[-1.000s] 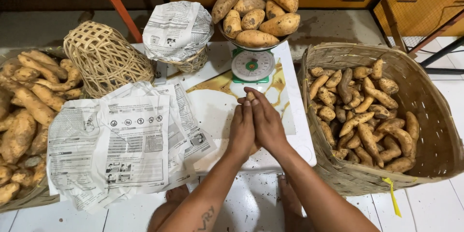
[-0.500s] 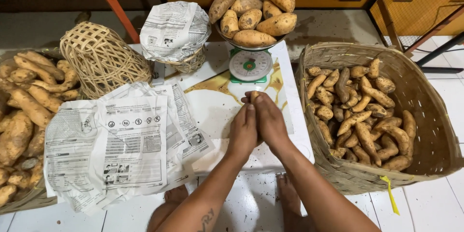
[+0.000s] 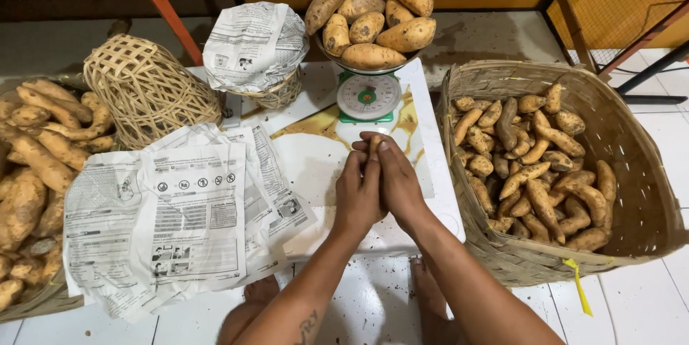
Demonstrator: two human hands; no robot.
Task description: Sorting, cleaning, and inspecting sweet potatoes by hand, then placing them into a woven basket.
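My left hand (image 3: pixel 357 194) and my right hand (image 3: pixel 399 185) are pressed together, palm to palm, above the white table (image 3: pixel 316 165). Between the fingertips shows the tan tip of a small sweet potato (image 3: pixel 373 144); the rest of it is hidden by both hands. Just beyond the fingertips stands a green dial scale (image 3: pixel 368 97), and several large sweet potatoes (image 3: pixel 373 56) are piled in its pan.
On the right, a big woven basket (image 3: pixel 631 137) holds several small sweet potatoes (image 3: pixel 535 162). Newspaper sheets (image 3: pixel 179 216) lie to the left. Behind them are an overturned wicker basket (image 3: pixel 147 90) and a paper-lined basket (image 3: pixel 255 47). Another basket of sweet potatoes (image 3: pixel 32 173) sits far left, with shelves behind.
My joined hands have stayed over the table by the scale, and the fingertips have closed up a little. Nothing else has moved.
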